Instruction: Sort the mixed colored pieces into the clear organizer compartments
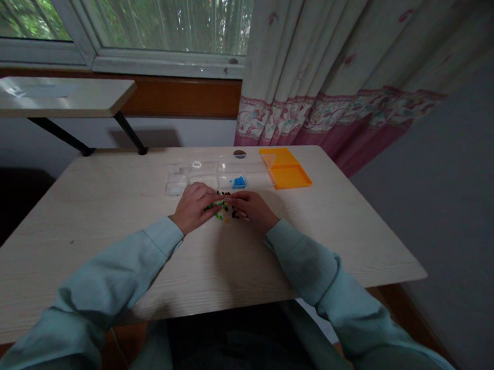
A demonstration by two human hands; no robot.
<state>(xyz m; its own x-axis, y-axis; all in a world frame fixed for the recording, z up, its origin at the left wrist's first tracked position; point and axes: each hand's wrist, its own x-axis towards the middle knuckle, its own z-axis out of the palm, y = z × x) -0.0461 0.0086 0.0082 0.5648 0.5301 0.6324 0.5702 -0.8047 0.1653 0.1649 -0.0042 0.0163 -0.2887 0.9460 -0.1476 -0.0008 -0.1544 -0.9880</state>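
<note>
A small heap of beads [224,215], green, black and a few yellow, lies on the table between my hands. My left hand [196,206] rests palm down at its left side, with fingers stretched over the beads and the thumb apart below them. From the right, my right hand [252,207] reaches across with its fingers extended, and its fingertips come close to those of the left. Some beads are hidden under the fingers. Just beyond stands a clear plastic compartment box [204,168] holding blue beads [239,182] in one front compartment.
An orange tray [290,168] with a divider sits behind and to the right, overlapping the clear box's edge. A round dark spot [239,153] shows near the table's back edge. A raised shelf [53,96] stands at back left; a curtain [306,64] hangs behind the table [153,285].
</note>
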